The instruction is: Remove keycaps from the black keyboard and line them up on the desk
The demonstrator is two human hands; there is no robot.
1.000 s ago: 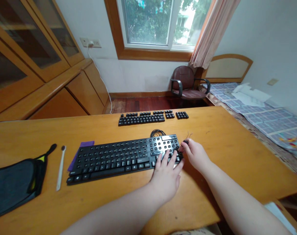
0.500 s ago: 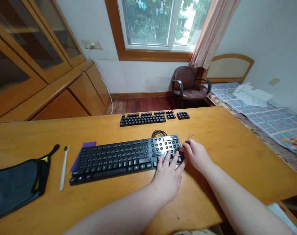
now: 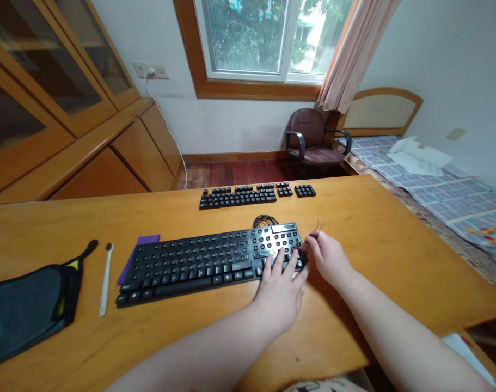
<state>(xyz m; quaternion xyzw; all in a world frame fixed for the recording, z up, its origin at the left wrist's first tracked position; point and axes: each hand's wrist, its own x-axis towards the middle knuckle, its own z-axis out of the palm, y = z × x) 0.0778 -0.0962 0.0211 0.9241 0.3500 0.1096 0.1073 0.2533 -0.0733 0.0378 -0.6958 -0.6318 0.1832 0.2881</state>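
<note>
A black keyboard [image 3: 198,261] lies across the desk, its upper rows stripped of keycaps and its bottom rows still capped. My left hand [image 3: 278,299] rests on its right end with fingers spread flat over the number pad. Pinched in my right hand [image 3: 329,258] is a small wire keycap puller [image 3: 313,236] with a dark handle. Thin wire ends stick up above my fingers, while its lower part reaches the keyboard's right edge, partly hidden by my fingers. Removed keycaps [image 3: 237,200] stand in ordered rows beyond the keyboard.
A coiled cable [image 3: 265,220] sits behind the keyboard, and a purple cloth [image 3: 147,239] shows under its left end. Further left lie a white brush [image 3: 105,283] and a dark mesh pouch [image 3: 25,310]. Past the wooden desk [image 3: 354,207] are a chair [image 3: 313,136] and a bed [image 3: 435,179].
The view has shifted very slightly. Both hands keep nearly the same place, with my right hand still gripping the keycap puller at the keyboard's right end.
</note>
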